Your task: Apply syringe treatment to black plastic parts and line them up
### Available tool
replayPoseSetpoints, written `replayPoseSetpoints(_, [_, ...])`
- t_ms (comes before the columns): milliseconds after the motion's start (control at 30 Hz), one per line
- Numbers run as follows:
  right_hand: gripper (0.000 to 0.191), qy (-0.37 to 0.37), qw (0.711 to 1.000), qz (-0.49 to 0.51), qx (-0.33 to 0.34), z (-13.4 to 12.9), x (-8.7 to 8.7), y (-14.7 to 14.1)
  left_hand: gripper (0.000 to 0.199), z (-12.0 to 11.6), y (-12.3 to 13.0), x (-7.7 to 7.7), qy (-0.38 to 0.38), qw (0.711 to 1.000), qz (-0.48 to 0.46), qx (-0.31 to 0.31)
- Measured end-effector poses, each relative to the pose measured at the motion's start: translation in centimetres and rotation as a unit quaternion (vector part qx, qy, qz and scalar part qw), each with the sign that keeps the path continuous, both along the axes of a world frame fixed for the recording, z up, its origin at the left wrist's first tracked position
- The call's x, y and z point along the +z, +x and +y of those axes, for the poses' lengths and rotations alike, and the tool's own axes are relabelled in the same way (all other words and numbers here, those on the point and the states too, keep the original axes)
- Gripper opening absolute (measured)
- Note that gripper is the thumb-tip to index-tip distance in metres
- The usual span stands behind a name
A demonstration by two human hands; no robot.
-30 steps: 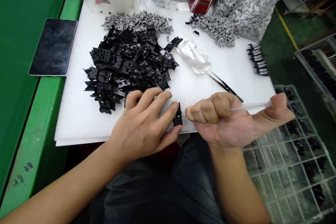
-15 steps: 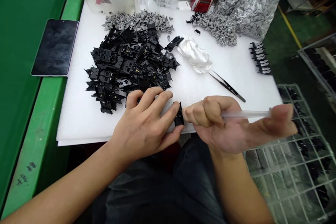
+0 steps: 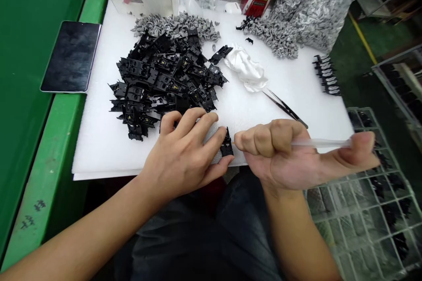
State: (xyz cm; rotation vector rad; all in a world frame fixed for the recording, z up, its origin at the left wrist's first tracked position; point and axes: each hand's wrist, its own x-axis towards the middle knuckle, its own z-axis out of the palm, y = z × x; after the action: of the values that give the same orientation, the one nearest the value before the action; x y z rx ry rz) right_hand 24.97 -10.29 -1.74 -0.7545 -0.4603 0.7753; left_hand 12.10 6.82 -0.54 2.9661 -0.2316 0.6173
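Observation:
My left hand (image 3: 186,153) is closed at the table's front edge, pinching a small black plastic part (image 3: 227,145) upright between thumb and index finger. To its right, my right hand (image 3: 280,153) has its fingers wrapped round a slim translucent syringe (image 3: 321,142). The thumb rests on the syringe's far end, and its thin tip points left at the black part, very near it or touching. Most of the barrel is hidden by the fingers. Beyond my left hand lies a heap of similar black parts (image 3: 171,74).
Small grey pieces (image 3: 178,26) lie behind the heap, and more fill a clear bag (image 3: 310,9). Tweezers (image 3: 286,109) lie by a crumpled white cloth (image 3: 245,68). A row of parts (image 3: 326,74) sits at right, above a wire basket (image 3: 359,210). A tablet (image 3: 70,57) rests at left.
The right hand has shifted slightly right, and the syringe's thin tip now shows beside the black part. The left hand keeps its pinch, almost unmoved. The whole view has shifted a little.

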Motion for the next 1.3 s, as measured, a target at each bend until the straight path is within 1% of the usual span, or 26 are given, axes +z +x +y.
replayPoseSetpoints(100, [0.070, 0.033, 0.992, -0.120, -0.020, 0.1, 0.0, 0.1, 0.042, 0.0, 0.0, 0.0, 0.004, 1.000, 0.004, 0.001])
replayPoseSetpoints(200, [0.068, 0.037, 0.989, -0.141, -0.014, 0.2, 0.0, 0.1, 0.042, 0.0, -0.1, 0.0, 0.007, 1.000, 0.001, 0.001])
replayPoseSetpoints(267, [0.069, 0.041, 0.990, -0.132, -0.009, 0.2, 0.1, 0.0, 0.042, 0.0, -0.1, 0.0, 0.007, 1.000, -0.004, -0.001])
replayPoseSetpoints(367, [0.068, 0.034, 0.996, -0.080, -0.011, 0.1, 0.4, -0.3, 0.042, 0.0, -0.1, 0.0, 0.006, 1.000, -0.002, -0.002])
replayPoseSetpoints(467, [0.070, 0.017, 0.999, -0.024, -0.036, -0.1, 0.8, -0.7, 0.041, 0.0, -0.1, 0.0, 0.006, 1.000, 0.003, -0.001])
replayPoseSetpoints(533, [0.069, 0.008, 0.998, -0.026, -0.050, -0.1, 0.9, -0.8, 0.042, 0.0, -0.1, 0.0, 0.004, 1.000, 0.004, -0.001])
replayPoseSetpoints(567, [0.068, 0.002, 0.998, -0.040, -0.046, -0.1, 0.9, -0.8, 0.042, 0.0, -0.1, 0.0, 0.004, 1.000, 0.003, -0.002])
replayPoseSetpoints(667, [0.066, 0.012, 0.994, -0.105, 0.010, 0.0, 1.0, -0.3, 0.043, -0.1, -0.1, -0.1, 0.002, 1.000, -0.003, -0.004])
replayPoseSetpoints(700, [0.067, 0.014, 0.993, -0.110, 0.029, 0.0, 1.0, -0.1, 0.044, -0.1, -0.1, -0.2, 0.001, 1.000, -0.006, -0.004])
replayPoseSetpoints(833, [0.073, 0.025, 0.998, -0.043, 0.044, 0.1, 1.3, 0.5, 0.045, 0.0, -0.1, -0.3, 0.002, 1.000, -0.015, -0.003])
replayPoseSetpoints(900, [0.075, 0.044, 0.996, -0.028, 0.071, 0.3, 1.6, 0.6, 0.045, 0.0, -0.1, -0.4, 0.005, 1.000, -0.015, -0.004])
replayPoseSetpoints(933, [0.074, 0.040, 0.995, -0.027, 0.083, 0.4, 1.8, 0.6, 0.045, 0.0, -0.1, -0.3, 0.007, 1.000, -0.016, -0.005])
replayPoseSetpoints(1000, [0.071, 0.006, 0.997, -0.016, 0.075, 0.6, 2.0, 0.5, 0.045, 0.0, -0.1, -0.3, 0.008, 1.000, -0.018, -0.006])
replayPoseSetpoints(1033, [0.071, 0.000, 0.997, -0.020, 0.077, 0.7, 2.1, 0.4, 0.045, 0.0, -0.1, -0.3, 0.009, 1.000, -0.016, -0.005])
replayPoseSetpoints(1100, [0.070, -0.002, 0.998, -0.017, 0.065, 0.8, 2.2, 0.3, 0.045, 0.0, -0.1, -0.2, 0.009, 1.000, -0.014, -0.003])
replayPoseSetpoints(1167, [0.070, 0.007, 0.998, -0.019, 0.066, 0.7, 2.2, 0.1, 0.044, 0.0, -0.1, -0.2, 0.009, 1.000, -0.012, -0.002])
replayPoseSetpoints(1300, [0.069, -0.014, 0.999, -0.003, 0.046, 0.7, 2.5, -0.2, 0.045, 0.0, -0.1, -0.3, 0.010, 1.000, -0.015, -0.004])
